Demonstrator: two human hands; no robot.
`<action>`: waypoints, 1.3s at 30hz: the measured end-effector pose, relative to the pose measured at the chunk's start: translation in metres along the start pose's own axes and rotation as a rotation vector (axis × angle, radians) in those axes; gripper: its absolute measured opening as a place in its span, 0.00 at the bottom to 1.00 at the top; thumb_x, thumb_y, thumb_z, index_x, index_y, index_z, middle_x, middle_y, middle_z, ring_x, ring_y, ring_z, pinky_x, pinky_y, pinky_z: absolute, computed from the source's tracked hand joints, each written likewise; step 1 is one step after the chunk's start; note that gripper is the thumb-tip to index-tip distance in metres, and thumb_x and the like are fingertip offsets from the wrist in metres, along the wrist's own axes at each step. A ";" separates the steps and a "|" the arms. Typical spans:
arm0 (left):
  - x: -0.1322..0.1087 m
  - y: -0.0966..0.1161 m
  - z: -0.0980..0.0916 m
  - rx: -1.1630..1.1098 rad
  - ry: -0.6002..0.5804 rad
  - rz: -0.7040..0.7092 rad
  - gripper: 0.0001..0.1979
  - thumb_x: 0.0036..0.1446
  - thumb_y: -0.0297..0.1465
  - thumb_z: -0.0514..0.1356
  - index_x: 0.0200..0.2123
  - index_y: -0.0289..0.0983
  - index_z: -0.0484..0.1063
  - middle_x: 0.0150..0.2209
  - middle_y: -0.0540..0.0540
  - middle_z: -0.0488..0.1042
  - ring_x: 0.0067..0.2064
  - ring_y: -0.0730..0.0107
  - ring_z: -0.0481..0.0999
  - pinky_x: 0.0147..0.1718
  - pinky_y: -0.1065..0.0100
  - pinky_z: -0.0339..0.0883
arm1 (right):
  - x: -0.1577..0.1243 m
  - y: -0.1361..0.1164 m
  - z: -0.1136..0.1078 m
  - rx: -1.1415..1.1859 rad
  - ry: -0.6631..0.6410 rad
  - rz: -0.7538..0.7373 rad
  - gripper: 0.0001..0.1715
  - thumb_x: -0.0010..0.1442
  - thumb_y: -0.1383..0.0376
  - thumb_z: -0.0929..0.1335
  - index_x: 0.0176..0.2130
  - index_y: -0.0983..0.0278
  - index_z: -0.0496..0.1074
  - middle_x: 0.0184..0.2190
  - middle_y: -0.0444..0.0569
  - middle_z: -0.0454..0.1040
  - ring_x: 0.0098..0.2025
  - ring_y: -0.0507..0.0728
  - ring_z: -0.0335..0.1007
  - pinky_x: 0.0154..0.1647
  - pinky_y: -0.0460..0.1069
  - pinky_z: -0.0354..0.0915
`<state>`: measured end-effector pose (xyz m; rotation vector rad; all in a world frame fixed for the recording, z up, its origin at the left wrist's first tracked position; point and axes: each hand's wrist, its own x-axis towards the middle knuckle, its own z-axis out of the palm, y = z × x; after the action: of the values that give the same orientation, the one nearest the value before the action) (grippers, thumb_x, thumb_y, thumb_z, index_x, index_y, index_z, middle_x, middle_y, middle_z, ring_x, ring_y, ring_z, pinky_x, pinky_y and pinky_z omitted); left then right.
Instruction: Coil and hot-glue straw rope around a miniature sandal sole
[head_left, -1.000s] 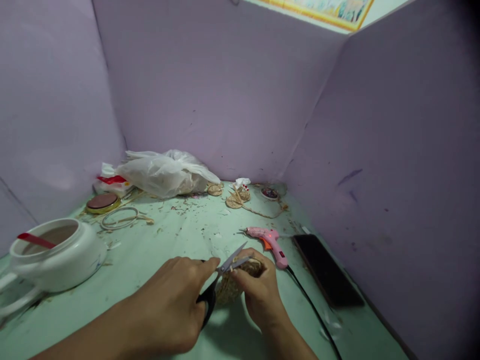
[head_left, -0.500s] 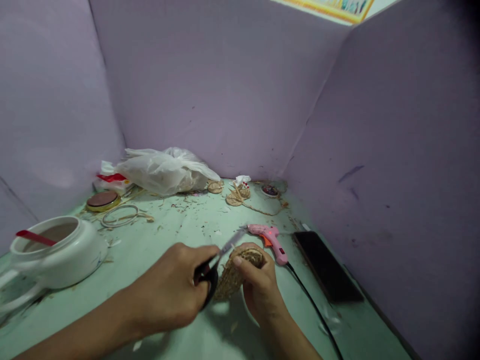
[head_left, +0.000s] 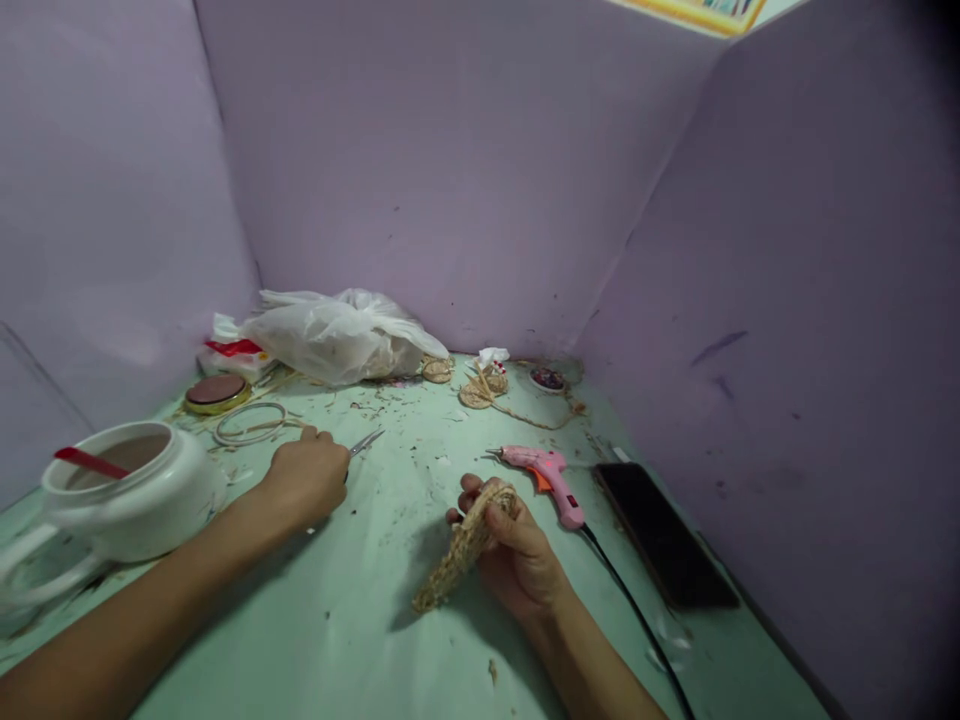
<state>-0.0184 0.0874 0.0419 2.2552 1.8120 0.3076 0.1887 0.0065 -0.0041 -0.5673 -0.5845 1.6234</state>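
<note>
My left hand (head_left: 309,478) is closed around the dark handles of a pair of scissors (head_left: 366,443), low over the tabletop left of the middle. The pale blades stick out to the right, and most of the handles are hidden under the fingers. My right hand (head_left: 525,560) grips a braided tan twine piece (head_left: 461,550) by its upper end, thumb in front and fingers behind. Seen almost edge-on, this piece slants down to the left above the table.
A pink glue gun (head_left: 546,478) with a black cord and a dark phone (head_left: 666,535) lie to the right. A white pot (head_left: 139,510) with a red-handled utensil stands left. Farther back are a plastic bag (head_left: 349,335), wire rings (head_left: 251,424), twine discs (head_left: 475,393) and scraps.
My left hand has carried the scissors away from the twine piece, leftward and down to the table. My right hand has turned the twine piece more edge-on.
</note>
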 end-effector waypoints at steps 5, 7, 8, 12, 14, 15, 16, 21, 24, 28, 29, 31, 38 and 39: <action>-0.016 0.032 0.006 -0.468 -0.360 0.239 0.18 0.54 0.44 0.52 0.32 0.36 0.72 0.29 0.45 0.72 0.33 0.63 0.71 0.32 0.66 0.62 | -0.001 0.003 0.002 0.079 -0.076 -0.035 0.14 0.36 0.64 0.78 0.25 0.58 0.74 0.34 0.40 0.71 0.35 0.51 0.68 0.44 0.48 0.64; -0.021 0.040 0.019 -0.887 -0.602 0.212 0.23 0.48 0.48 0.57 0.37 0.35 0.68 0.27 0.49 0.70 0.30 0.69 0.69 0.30 0.69 0.62 | -0.001 0.003 0.001 0.058 -0.086 -0.037 0.14 0.35 0.63 0.78 0.24 0.58 0.74 0.37 0.40 0.71 0.36 0.51 0.68 0.42 0.47 0.65; -0.022 0.043 0.027 -1.050 -0.652 0.142 0.26 0.45 0.49 0.60 0.39 0.34 0.65 0.27 0.50 0.69 0.29 0.71 0.69 0.30 0.69 0.62 | 0.000 0.002 0.000 0.036 -0.088 -0.041 0.14 0.35 0.63 0.78 0.24 0.58 0.74 0.38 0.40 0.71 0.37 0.51 0.68 0.42 0.47 0.64; -0.023 0.042 0.046 -1.312 -0.770 0.085 0.29 0.36 0.42 0.68 0.39 0.33 0.65 0.29 0.50 0.68 0.31 0.73 0.68 0.32 0.70 0.61 | 0.002 0.002 -0.005 -0.060 -0.098 -0.083 0.13 0.37 0.61 0.78 0.24 0.59 0.74 0.44 0.43 0.69 0.48 0.57 0.63 0.47 0.51 0.62; -0.023 0.041 0.048 -1.346 -0.788 0.127 0.28 0.35 0.41 0.69 0.37 0.33 0.67 0.32 0.48 0.69 0.34 0.71 0.68 0.34 0.70 0.61 | 0.003 0.002 -0.006 -0.093 -0.127 -0.090 0.13 0.36 0.60 0.78 0.24 0.58 0.74 0.48 0.45 0.68 0.54 0.60 0.58 0.49 0.54 0.60; -0.023 0.041 0.048 -1.357 -0.802 0.153 0.28 0.34 0.41 0.70 0.38 0.33 0.68 0.33 0.47 0.69 0.36 0.70 0.68 0.35 0.69 0.61 | 0.003 0.002 -0.005 -0.115 -0.152 -0.087 0.13 0.36 0.60 0.78 0.25 0.58 0.74 0.50 0.45 0.67 0.56 0.61 0.55 0.50 0.55 0.59; -0.023 0.041 0.047 -1.367 -0.825 0.182 0.29 0.33 0.40 0.70 0.39 0.33 0.69 0.34 0.47 0.70 0.37 0.69 0.68 0.36 0.68 0.61 | 0.003 0.001 -0.005 -0.141 -0.178 -0.085 0.13 0.36 0.60 0.78 0.25 0.58 0.75 0.52 0.45 0.66 0.58 0.62 0.53 0.50 0.55 0.59; -0.028 0.044 0.046 -1.435 -0.821 0.194 0.26 0.31 0.35 0.71 0.37 0.32 0.73 0.31 0.47 0.73 0.34 0.67 0.70 0.34 0.68 0.62 | 0.005 0.001 0.001 -0.307 -0.124 -0.110 0.28 0.33 0.58 0.79 0.38 0.57 0.76 0.54 0.49 0.65 0.56 0.63 0.56 0.47 0.54 0.62; -0.030 0.045 0.047 -1.578 -0.641 0.025 0.20 0.32 0.35 0.71 0.30 0.31 0.73 0.26 0.47 0.73 0.29 0.69 0.71 0.32 0.67 0.64 | 0.007 0.000 0.002 -0.289 0.119 -0.137 0.27 0.37 0.57 0.78 0.40 0.57 0.76 0.44 0.49 0.72 0.42 0.57 0.67 0.41 0.51 0.64; -0.029 0.043 0.051 -1.642 -0.537 -0.086 0.20 0.31 0.34 0.72 0.29 0.30 0.73 0.25 0.47 0.74 0.28 0.69 0.72 0.30 0.67 0.65 | 0.006 -0.003 -0.001 -0.329 0.309 -0.153 0.15 0.42 0.55 0.75 0.30 0.62 0.78 0.32 0.48 0.76 0.29 0.50 0.67 0.33 0.47 0.66; -0.029 0.043 0.052 -1.633 -0.545 -0.085 0.20 0.31 0.34 0.72 0.29 0.30 0.73 0.25 0.47 0.74 0.27 0.69 0.72 0.30 0.67 0.65 | 0.005 -0.003 -0.001 -0.370 0.309 -0.156 0.15 0.42 0.55 0.75 0.30 0.62 0.79 0.31 0.48 0.76 0.28 0.50 0.67 0.32 0.47 0.66; -0.028 0.043 0.055 -1.614 -0.565 -0.065 0.20 0.32 0.34 0.72 0.30 0.30 0.74 0.25 0.47 0.74 0.27 0.70 0.72 0.29 0.69 0.65 | 0.002 -0.004 0.001 -0.431 0.294 -0.152 0.16 0.42 0.55 0.75 0.30 0.62 0.79 0.29 0.48 0.77 0.27 0.50 0.67 0.30 0.47 0.66; -0.035 0.049 0.058 -1.500 -0.609 0.049 0.19 0.35 0.36 0.71 0.29 0.30 0.75 0.24 0.47 0.73 0.25 0.73 0.69 0.25 0.72 0.63 | -0.001 -0.008 0.011 -0.506 0.279 -0.187 0.13 0.37 0.59 0.76 0.22 0.65 0.75 0.18 0.44 0.72 0.20 0.49 0.64 0.23 0.45 0.62; -0.036 0.050 0.057 -1.493 -0.597 0.055 0.18 0.35 0.35 0.71 0.29 0.30 0.74 0.23 0.48 0.73 0.25 0.74 0.69 0.24 0.72 0.62 | -0.002 -0.009 0.011 -0.508 0.275 -0.191 0.13 0.38 0.60 0.76 0.22 0.66 0.75 0.17 0.43 0.71 0.20 0.49 0.63 0.22 0.45 0.61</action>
<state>0.0380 0.0395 0.0023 1.0891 0.6731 0.6175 0.1878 0.0052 0.0099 -1.0558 -0.8214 1.1870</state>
